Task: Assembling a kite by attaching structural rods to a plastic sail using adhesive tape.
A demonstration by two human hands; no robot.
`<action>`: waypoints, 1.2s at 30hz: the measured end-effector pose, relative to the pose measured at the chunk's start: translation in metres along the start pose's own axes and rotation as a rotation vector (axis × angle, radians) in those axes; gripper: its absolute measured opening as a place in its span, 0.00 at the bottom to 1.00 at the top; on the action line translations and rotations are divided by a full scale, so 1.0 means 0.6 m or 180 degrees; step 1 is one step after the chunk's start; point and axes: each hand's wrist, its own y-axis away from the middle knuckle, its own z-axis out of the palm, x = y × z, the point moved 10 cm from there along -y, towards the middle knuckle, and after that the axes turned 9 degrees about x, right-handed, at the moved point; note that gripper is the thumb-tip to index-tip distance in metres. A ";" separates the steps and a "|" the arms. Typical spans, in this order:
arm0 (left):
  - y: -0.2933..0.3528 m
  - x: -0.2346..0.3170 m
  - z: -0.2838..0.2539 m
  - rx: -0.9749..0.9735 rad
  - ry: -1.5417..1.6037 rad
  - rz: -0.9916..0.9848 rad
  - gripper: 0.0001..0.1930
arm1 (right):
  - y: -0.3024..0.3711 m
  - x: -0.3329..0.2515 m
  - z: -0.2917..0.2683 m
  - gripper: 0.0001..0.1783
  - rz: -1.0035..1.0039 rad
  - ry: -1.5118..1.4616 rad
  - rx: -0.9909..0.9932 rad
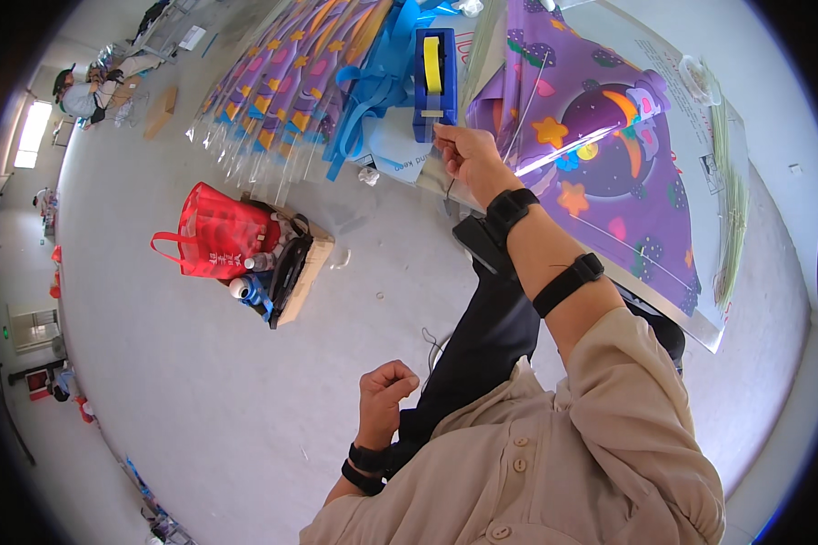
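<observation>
My right hand reaches to the front end of a blue tape dispenser, thumb and fingers pinched together at its cutting edge, on what looks like the clear tape end. A roll with a yellow core sits in the dispenser. Beside that hand lies a purple printed kite-like sheet with moon, stars and hearts, thin rods across it. My left hand is held low by my thigh, fingers curled closed, with nothing showing in it.
Left of the dispenser are blue ribbons and a stack of similar printed sheets in clear plastic. Thin pale sticks lie along the table's right side. On the floor, a red bag stands by a cardboard box holding bottles.
</observation>
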 end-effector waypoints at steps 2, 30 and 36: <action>-0.004 -0.007 -0.005 0.0047 -0.0064 -0.0038 0.04 | 0.006 -0.018 0.000 0.05 -0.0212 0.0059 0.0053; -0.004 -0.042 -0.050 0.0217 -0.0129 -0.0163 0.04 | -0.008 0.051 0.008 0.06 0.0422 -0.0582 0.0095; -0.028 -0.013 -0.045 -0.0229 -0.0376 0.0183 0.02 | 0.046 -0.051 -0.076 0.05 0.0078 -0.1267 -0.1087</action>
